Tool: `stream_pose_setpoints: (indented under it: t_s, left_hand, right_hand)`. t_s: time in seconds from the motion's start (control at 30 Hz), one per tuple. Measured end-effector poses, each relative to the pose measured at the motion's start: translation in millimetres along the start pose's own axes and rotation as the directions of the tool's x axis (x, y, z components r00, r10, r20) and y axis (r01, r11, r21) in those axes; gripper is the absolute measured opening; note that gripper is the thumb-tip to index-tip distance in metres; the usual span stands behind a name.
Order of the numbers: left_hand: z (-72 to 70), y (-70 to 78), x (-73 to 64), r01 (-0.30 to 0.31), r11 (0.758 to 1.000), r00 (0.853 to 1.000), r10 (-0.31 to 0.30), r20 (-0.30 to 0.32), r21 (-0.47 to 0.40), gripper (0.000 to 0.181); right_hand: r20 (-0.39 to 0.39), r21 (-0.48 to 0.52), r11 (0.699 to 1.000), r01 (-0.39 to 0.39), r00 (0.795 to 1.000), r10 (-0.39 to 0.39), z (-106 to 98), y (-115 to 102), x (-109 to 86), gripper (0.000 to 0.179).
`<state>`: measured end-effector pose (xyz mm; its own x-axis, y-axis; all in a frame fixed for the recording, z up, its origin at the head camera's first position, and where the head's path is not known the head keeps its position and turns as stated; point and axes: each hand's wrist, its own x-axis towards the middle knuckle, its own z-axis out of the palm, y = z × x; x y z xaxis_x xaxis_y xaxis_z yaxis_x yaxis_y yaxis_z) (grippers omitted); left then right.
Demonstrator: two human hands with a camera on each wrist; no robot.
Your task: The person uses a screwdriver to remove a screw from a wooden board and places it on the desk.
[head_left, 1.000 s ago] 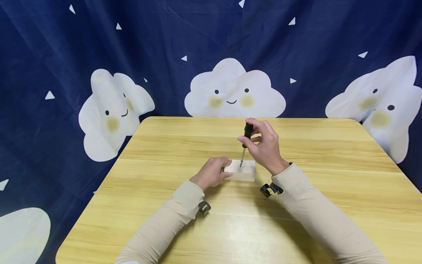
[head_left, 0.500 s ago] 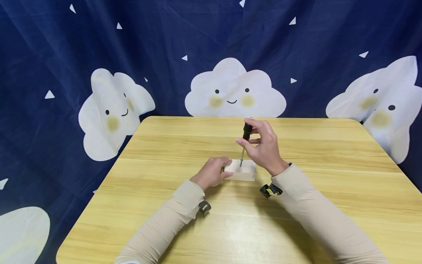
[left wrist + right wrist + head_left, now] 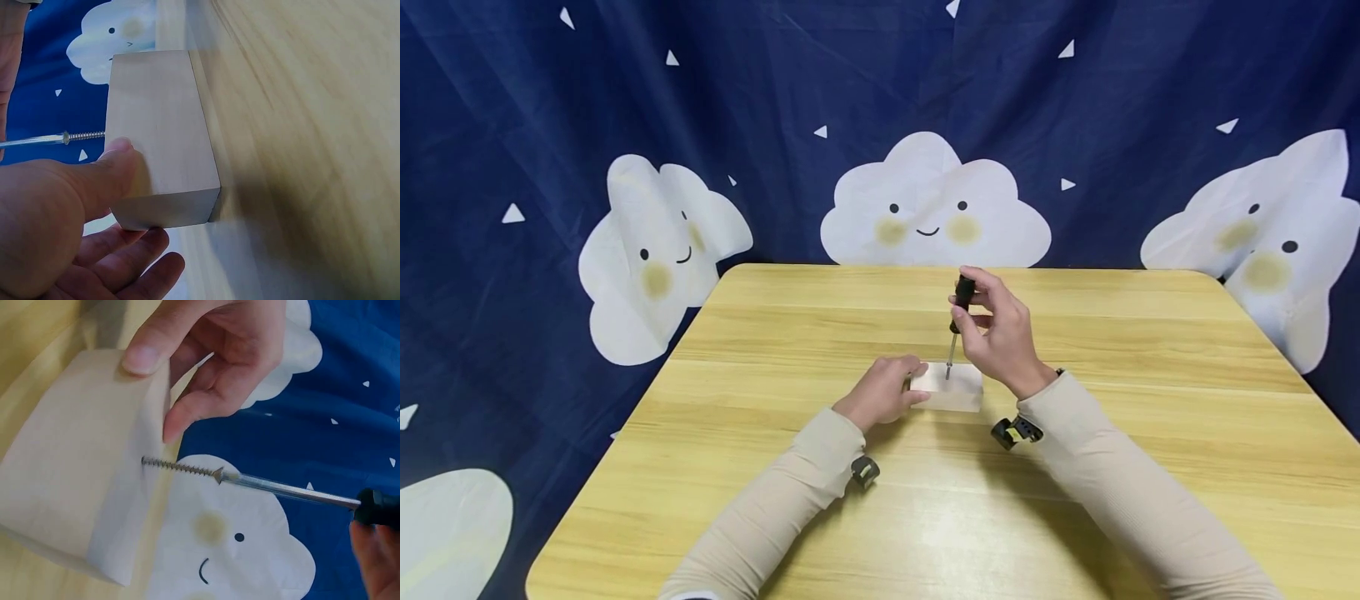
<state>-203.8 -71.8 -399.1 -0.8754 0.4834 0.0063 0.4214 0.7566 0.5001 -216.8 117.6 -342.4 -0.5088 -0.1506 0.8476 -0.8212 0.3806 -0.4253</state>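
Note:
A pale wooden block (image 3: 964,386) lies on the table, and my left hand (image 3: 883,393) grips its left end between thumb and fingers. Standing in the block's top face is a threaded screw (image 3: 181,467), most of its thread showing above the wood. The steel shaft of a screwdriver (image 3: 294,490) meets the screw's flared head, nearly in line with it. Above the block, my right hand (image 3: 1002,333) holds the screwdriver's black handle (image 3: 964,292) with thumb and fingertips. In the left wrist view, my thumb (image 3: 115,162) presses on the block's near side face.
The wood-grain table (image 3: 760,333) has rounded far corners. Behind it hangs a dark blue curtain (image 3: 790,67) with white smiling clouds. A small black wrist camera (image 3: 865,472) sits by the left cuff, another wrist camera (image 3: 1017,432) by the right.
My right thumb and fingers shift on the screwdriver handle, the thumb dipping lower and then rising again. My left hand and the block stay in place.

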Motion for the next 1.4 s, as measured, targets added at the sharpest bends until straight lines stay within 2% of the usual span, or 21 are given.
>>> stream_pose_setpoints:
  t_s: [0.2, 0.33, 0.47, 0.63, 0.73, 0.93, 1.0, 1.27, 1.4]
  left_hand:
    - [-0.5, 0.2, 0.5, 0.000, 1.000, 1.000, 0.000, 0.003, 0.012, 0.045]
    - [0.0, -0.1, 0.7, -0.005, 1.000, 1.000, 0.005, -0.002, 0.016, 0.046]
    - [1.2, -1.1, 0.9, -0.003, 1.000, 1.000, 0.003, 0.000, 0.015, 0.045]
    - [2.0, -1.9, -0.4, -0.006, 1.000, 1.000, 0.006, 0.001, 0.002, 0.044]
    - [2.0, -1.7, -0.8, -0.021, 1.000, 1.000, 0.021, -0.008, 0.006, 0.042]
    - [2.4, -1.6, 0.2, -0.034, 0.999, 0.999, 0.035, -0.020, 0.024, 0.039]
    - [2.5, -1.6, 0.5, -0.030, 0.999, 0.999, 0.031, -0.020, 0.022, 0.039]
    - [2.2, -0.9, 0.6, -0.021, 1.000, 1.000, 0.021, -0.016, 0.015, 0.040]
    - [2.0, -0.2, 0.3, -0.012, 1.000, 1.000, 0.012, -0.017, 0.018, 0.042]
  right_hand:
    - [-0.061, -0.119, 0.993, -0.004, 0.998, -0.003, 1, -2, 2.8, 0.058]
    - [-0.030, -0.088, 0.996, 0.001, 1.000, -0.004, 1, -1, 2.9, 0.050]
    - [0.009, -0.049, 0.999, 0.004, 1.000, -0.003, 2, 0, 0.3, 0.051]
    - [0.005, -0.117, 0.993, 0.010, 1.000, -0.009, 3, 2, -4.9, 0.066]
    - [0.015, -0.128, 0.992, 0.014, 1.000, -0.012, 3, 1, -5.3, 0.067]
    - [0.116, -0.039, 0.999, 0.024, 0.993, -0.019, 3, -2, -3.9, 0.061]
    - [0.122, -0.026, 0.999, 0.023, 0.992, -0.019, 2, -2, -3.9, 0.061]
    - [0.121, -0.102, 0.994, 0.036, 0.992, -0.023, -5, -3, -2.2, 0.064]
    - [0.124, -0.104, 0.994, 0.026, 0.992, -0.013, -8, -2, -2.3, 0.064]
